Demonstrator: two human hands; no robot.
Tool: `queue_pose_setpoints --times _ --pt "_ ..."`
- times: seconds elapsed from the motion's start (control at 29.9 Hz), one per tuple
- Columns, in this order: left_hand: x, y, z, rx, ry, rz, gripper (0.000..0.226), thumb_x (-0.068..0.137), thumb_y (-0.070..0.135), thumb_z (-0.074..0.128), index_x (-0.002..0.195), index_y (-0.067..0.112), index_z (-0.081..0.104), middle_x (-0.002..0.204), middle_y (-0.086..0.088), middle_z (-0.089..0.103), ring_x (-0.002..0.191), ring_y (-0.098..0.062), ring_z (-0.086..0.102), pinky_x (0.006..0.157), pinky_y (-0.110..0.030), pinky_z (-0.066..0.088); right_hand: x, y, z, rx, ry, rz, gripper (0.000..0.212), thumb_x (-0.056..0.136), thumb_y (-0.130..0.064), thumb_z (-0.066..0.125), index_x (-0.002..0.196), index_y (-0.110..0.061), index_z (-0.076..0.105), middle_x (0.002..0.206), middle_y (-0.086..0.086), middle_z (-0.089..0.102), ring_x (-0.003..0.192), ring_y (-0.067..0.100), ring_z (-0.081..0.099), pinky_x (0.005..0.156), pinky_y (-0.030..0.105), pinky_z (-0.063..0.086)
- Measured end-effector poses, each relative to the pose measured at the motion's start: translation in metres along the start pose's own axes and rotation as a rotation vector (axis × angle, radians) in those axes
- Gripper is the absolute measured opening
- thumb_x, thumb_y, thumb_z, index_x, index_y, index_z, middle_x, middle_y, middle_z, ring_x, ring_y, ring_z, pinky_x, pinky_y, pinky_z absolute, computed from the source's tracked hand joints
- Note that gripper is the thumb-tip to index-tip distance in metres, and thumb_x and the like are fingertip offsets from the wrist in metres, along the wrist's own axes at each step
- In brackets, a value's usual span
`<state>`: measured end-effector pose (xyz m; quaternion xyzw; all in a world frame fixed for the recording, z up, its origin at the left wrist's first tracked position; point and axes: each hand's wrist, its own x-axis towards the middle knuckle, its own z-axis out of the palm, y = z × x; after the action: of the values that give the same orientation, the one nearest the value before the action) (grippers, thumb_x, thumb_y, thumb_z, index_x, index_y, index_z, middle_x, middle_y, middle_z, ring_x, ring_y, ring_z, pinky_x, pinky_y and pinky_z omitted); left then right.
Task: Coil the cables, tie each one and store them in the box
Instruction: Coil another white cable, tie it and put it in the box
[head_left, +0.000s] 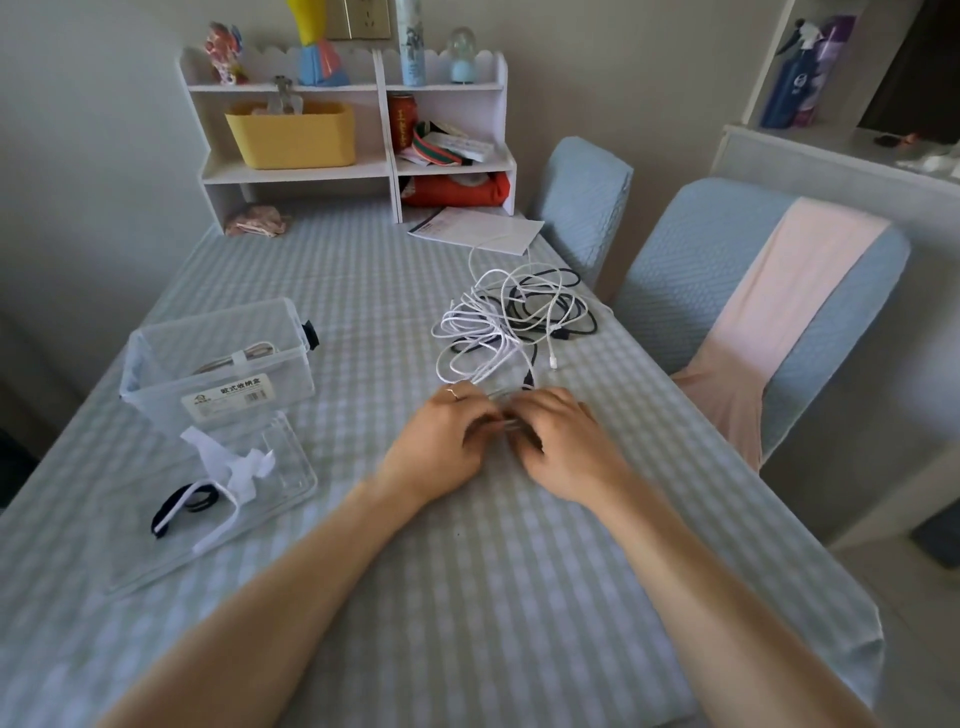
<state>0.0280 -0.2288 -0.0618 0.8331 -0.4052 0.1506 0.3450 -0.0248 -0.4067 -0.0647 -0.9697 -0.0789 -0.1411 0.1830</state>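
Left hand and right hand together, pinching cable, tangle just beyond

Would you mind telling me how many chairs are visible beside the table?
2, both along the table's right side: a far chair near the papers, and a nearer chair with a pink cloth draped over it.

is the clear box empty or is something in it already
Not empty: the clear box holds one coiled cable, wrapped with a white tie.
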Motion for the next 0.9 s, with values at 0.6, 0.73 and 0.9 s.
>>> queue_pose_setpoints --times 0.6,0.73,0.9 --pt "-0.065 0.028 -0.086 -0.724 0.455 -0.509 0.011 0.077 0.016 0.065 0.070 0.010 0.059 0.092 0.002 0.070 0.089 -0.007 0.063 0.077 -0.019 0.046 0.053 -0.042 0.030 -0.077 0.046 -0.027 0.040 0.095 -0.040 0.040 0.121 -0.024 0.066 0.120 0.000 0.060 0.120 0.028 0.049 0.101 0.040 0.032" --pt "-0.053 0.029 -0.094 -0.943 0.528 -0.597 0.023 0.085 0.016 0.059 0.065 0.023 0.049 0.101 -0.007 0.075 0.112 -0.016 0.064 0.095 -0.027 0.041 0.046 -0.048 0.029 0.016 0.231 -0.192 0.032 0.094 -0.033 0.043 0.097 -0.018 0.071 0.097 -0.001 0.069 0.097 0.028 0.063 0.089 0.036 0.037" --pt "-0.052 0.030 -0.103 -1.375 0.561 -0.660 0.031 0.099 0.009 0.043 0.069 0.016 0.040 0.058 -0.002 0.046 0.062 -0.019 0.055 0.086 -0.039 0.051 0.037 -0.042 0.026 0.062 0.139 -0.138 0.025 0.088 -0.030 0.053 0.091 -0.014 0.072 0.091 0.001 0.067 0.088 0.029 0.065 0.085 0.036 0.042"
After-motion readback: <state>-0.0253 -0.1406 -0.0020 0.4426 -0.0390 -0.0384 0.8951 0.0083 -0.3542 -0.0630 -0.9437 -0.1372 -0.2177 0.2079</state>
